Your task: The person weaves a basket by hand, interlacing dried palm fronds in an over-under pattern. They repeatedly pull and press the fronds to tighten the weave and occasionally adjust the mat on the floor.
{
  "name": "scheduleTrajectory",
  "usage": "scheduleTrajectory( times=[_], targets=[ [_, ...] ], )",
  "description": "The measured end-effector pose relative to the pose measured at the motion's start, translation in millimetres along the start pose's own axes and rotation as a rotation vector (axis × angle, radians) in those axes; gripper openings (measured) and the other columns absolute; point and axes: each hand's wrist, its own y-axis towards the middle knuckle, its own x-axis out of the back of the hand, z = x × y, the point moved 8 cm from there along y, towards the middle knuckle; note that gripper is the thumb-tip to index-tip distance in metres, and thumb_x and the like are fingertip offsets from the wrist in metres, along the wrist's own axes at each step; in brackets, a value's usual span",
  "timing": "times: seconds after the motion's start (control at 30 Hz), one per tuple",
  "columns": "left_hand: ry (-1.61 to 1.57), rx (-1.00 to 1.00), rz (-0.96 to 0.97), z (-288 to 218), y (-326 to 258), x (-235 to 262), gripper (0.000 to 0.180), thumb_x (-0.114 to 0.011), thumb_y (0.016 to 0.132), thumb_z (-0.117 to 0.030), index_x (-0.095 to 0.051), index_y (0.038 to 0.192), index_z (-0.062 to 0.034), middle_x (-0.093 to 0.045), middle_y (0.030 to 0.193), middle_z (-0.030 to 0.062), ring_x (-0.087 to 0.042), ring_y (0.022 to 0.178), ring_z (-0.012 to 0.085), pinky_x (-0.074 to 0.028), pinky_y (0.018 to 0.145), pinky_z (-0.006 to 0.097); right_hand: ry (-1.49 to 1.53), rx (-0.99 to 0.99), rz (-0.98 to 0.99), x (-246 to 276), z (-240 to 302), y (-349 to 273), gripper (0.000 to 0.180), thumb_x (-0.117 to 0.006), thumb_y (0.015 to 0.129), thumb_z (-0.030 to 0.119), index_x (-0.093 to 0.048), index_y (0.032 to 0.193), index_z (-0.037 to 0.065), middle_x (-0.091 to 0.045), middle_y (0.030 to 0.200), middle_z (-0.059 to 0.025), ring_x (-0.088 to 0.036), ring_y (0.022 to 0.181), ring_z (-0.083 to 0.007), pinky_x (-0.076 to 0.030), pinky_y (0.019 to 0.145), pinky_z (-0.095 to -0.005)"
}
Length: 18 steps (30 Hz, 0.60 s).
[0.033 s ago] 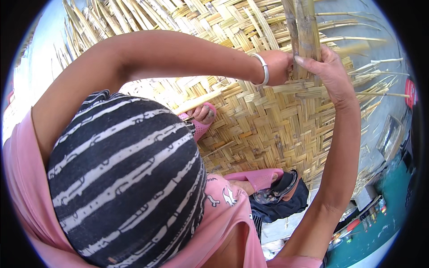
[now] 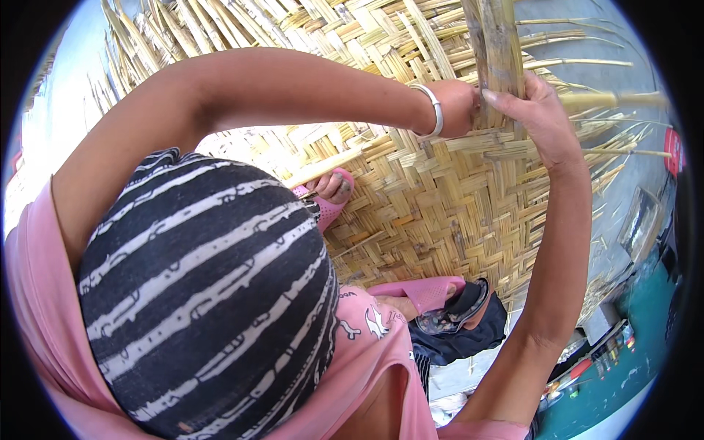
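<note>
A woven reed mat (image 2: 440, 205) lies beneath me, its strips crossing in a slanting pattern. At its far right, a bundle of flat reed strips (image 2: 499, 51) stands raised from the weave. My right hand (image 2: 543, 121) is closed around this bundle, its thumb pressed on the near face. On the bundle's left, my left hand (image 2: 452, 110), a pale bangle at its wrist, is closed at the foot of the strips; its fingertips are partly hidden. A loose reed strip (image 2: 609, 100), smeared by motion, sticks out to the right beyond my right hand.
Unwoven reed ends (image 2: 176, 29) fan out at the far left, and more stick out along the right edge. My feet in pink sandals (image 2: 336, 213) are on the mat. A dark cloth bundle (image 2: 469, 330) lies near my foot. Small tools (image 2: 601, 359) lie on a green surface at lower right.
The blurred loose strip at the right now reaches farther right and sits slightly lower. The raised bundle has shifted a little to the left. Both hands have hardly moved.
</note>
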Motion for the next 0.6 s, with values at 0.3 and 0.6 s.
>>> scheduleTrajectory(
  times=[0.3, 0.6],
  targets=[
    [-0.381, 0.143, -0.313, 15, -28, 14, 0.030, -0.057, 0.081, -0.010, -0.060, 0.108, 0.0008, -0.066, 0.096, 0.0165, -0.065, 0.086, 0.0225, -0.050, 0.082, 0.027, -0.111, 0.048, -0.129, 18, -26, 24, 0.030, -0.061, 0.084, 0.016, -0.060, 0.110, 0.003, -0.063, 0.090, -0.0019, -0.055, 0.080, -0.0084, -0.046, 0.074, -0.0268],
    [0.059, 0.024, 0.032, -20, 4, -25, 0.035, -0.057, 0.078, -0.008, -0.058, 0.112, 0.0003, -0.065, 0.094, 0.0181, -0.062, 0.091, 0.0321, -0.049, 0.082, 0.036, -0.035, 0.079, -0.057, 17, -16, 6, 0.028, -0.058, 0.087, 0.017, -0.060, 0.111, 0.004, -0.063, 0.092, 0.0002, -0.054, 0.082, -0.0069, -0.046, 0.075, -0.0252]
  ],
)
